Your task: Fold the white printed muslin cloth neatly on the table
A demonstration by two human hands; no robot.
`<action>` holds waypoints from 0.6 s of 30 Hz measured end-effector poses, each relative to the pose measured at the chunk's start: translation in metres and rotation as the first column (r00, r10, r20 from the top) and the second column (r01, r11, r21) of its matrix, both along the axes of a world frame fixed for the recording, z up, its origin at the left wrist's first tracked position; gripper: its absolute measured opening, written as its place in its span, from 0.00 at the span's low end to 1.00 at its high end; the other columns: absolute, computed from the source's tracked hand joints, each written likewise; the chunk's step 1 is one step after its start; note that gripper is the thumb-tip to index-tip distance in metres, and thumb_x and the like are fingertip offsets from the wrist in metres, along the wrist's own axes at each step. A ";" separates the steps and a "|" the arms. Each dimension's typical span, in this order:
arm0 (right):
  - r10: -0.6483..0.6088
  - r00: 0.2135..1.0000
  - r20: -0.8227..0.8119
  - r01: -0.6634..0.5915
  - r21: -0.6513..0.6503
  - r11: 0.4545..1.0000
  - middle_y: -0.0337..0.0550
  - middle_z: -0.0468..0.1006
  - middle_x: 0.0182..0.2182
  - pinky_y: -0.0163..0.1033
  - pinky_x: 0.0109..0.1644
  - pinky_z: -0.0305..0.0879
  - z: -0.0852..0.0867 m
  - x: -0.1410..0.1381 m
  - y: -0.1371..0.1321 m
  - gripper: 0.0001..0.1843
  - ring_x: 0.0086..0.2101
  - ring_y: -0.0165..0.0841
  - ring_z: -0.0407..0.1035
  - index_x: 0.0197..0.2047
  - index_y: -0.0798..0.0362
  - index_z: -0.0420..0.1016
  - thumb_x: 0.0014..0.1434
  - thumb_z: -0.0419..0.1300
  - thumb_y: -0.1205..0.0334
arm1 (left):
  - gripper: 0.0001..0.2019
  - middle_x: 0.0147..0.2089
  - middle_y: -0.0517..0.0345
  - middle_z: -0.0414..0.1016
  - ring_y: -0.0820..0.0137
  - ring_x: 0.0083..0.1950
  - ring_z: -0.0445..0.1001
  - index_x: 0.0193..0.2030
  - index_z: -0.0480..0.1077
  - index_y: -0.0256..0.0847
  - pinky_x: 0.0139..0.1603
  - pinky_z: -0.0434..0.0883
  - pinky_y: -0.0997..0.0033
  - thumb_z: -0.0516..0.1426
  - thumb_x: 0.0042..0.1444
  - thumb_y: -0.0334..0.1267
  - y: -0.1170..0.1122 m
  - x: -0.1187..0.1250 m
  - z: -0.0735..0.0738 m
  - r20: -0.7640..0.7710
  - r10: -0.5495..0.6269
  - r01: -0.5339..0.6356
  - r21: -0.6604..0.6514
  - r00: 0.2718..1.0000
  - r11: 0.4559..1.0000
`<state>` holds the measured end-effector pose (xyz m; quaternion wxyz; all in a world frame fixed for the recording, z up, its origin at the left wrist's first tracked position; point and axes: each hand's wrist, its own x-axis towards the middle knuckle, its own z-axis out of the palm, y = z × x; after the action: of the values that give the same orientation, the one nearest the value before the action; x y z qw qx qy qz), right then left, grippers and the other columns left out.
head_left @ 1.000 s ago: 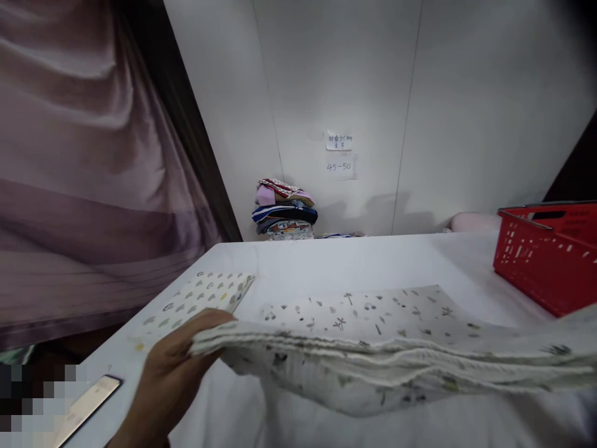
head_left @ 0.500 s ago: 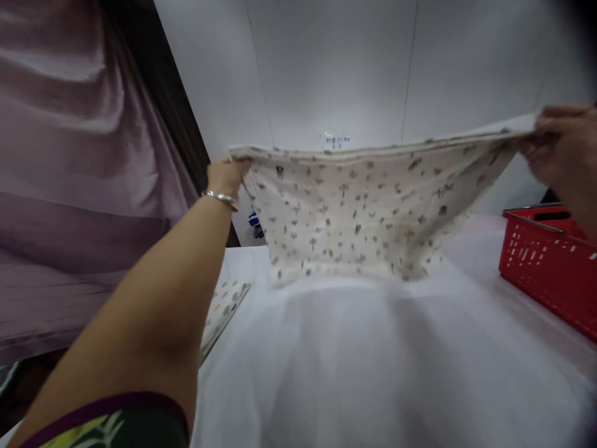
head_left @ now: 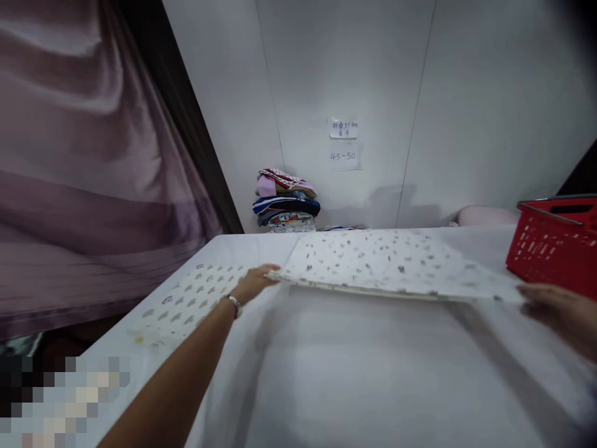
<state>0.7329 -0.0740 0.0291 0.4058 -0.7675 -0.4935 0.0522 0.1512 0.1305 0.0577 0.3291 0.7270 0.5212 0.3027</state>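
Observation:
A white cloth with small grey-green prints (head_left: 382, 264) is stretched out flat just above the white table (head_left: 354, 373). My left hand (head_left: 254, 284), with a silver bracelet at the wrist, grips the cloth's near left corner. At the right edge of the view, my right hand (head_left: 553, 302) holds the near right corner, its fingers closed on the hem and partly blurred. A second folded patterned cloth (head_left: 186, 302) lies flat on the table to the left of my left hand.
A red plastic basket (head_left: 555, 249) stands at the table's right side. A stack of folded clothes (head_left: 285, 202) sits against the back wall under two paper notes (head_left: 344, 143). A mauve curtain (head_left: 84, 162) hangs on the left. A pink item (head_left: 485, 215) lies by the wall.
The cloth was lifted and held up spread in the air half a second ago; now both hands have lowered it forward, flat over the table.

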 end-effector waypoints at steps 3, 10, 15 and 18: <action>-0.091 0.782 -0.616 0.031 -0.108 0.994 0.57 0.77 0.37 0.43 0.35 0.74 -0.053 -0.018 -0.035 0.05 0.37 0.49 0.73 0.20 0.44 0.77 0.39 0.60 0.57 | 0.18 0.47 0.48 0.74 0.61 0.45 0.72 0.32 0.75 0.38 0.50 0.67 0.63 0.61 0.34 0.47 -0.026 -0.012 -0.048 -0.061 -0.007 0.001 -0.107 0.998 0.994; -0.154 0.629 -0.762 0.138 -0.085 0.987 0.53 0.71 0.49 0.40 0.38 0.72 -0.082 -0.024 -0.090 0.03 0.46 0.49 0.68 0.21 0.42 0.79 0.37 0.64 0.60 | 0.13 0.56 0.51 0.66 0.61 0.57 0.65 0.30 0.74 0.40 0.56 0.63 0.66 0.58 0.43 0.47 -0.064 -0.046 -0.057 -0.036 -0.054 0.053 -0.038 0.998 0.998; -0.155 0.646 -0.747 0.172 -0.056 0.983 0.53 0.73 0.47 0.40 0.37 0.72 -0.069 -0.053 -0.111 0.03 0.42 0.47 0.70 0.20 0.44 0.79 0.38 0.63 0.60 | 0.12 0.57 0.52 0.66 0.60 0.60 0.61 0.30 0.74 0.41 0.60 0.59 0.65 0.58 0.42 0.47 -0.086 -0.067 -0.067 -0.046 -0.043 0.041 -0.052 0.998 0.998; -0.165 0.771 -0.615 0.145 -0.082 0.986 0.50 0.77 0.39 0.39 0.31 0.72 -0.070 -0.069 -0.121 0.03 0.35 0.45 0.73 0.19 0.42 0.78 0.37 0.62 0.57 | 0.12 0.56 0.53 0.67 0.59 0.62 0.59 0.30 0.75 0.41 0.63 0.55 0.63 0.59 0.41 0.46 -0.096 -0.074 -0.079 -0.075 -0.020 0.017 -0.038 0.997 0.999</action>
<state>0.6637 -0.1953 -0.0408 0.5367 -0.7517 -0.2671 0.2748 0.0774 0.0343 -0.0208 0.3255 0.7363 0.5322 0.2621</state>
